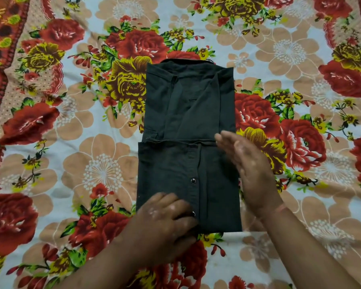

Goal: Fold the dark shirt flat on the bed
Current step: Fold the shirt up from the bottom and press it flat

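The dark shirt lies folded into a narrow upright rectangle in the middle of the bed, collar at the far end. Its lower part is doubled up over the near half, with a snap-button placket showing. My left hand rests on the shirt's near left corner, fingers bent over the fabric by the lower button. My right hand is blurred, fingers straight, along the shirt's right edge near the fold line; whether it touches the cloth I cannot tell.
A floral bedsheet with red roses and beige flowers covers the whole bed around the shirt. A red patterned border runs along the far left.
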